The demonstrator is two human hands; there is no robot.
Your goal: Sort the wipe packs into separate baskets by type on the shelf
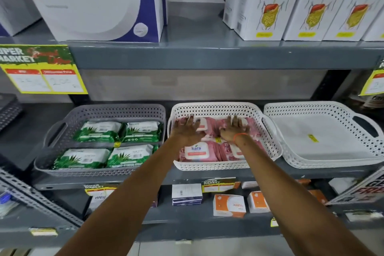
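Three baskets stand side by side on the middle shelf. The grey basket (62, 127) on the left holds several green and white wipe packs (99, 131). The white middle basket (216, 108) holds several pink wipe packs (197, 151). My left hand (187, 130) and my right hand (234, 130) lie flat, fingers spread, on the rear pink packs inside that basket. Neither hand grips a pack. The white basket (324, 147) on the right holds no packs, only a small yellow sticker on its floor.
Large white boxes (99, 2) stand on the shelf above, close over the baskets. Yellow price tags (41, 70) hang from the shelf edge. Small boxes (228, 203) sit on the shelf below. A dark basket (8, 108) shows at the far left.
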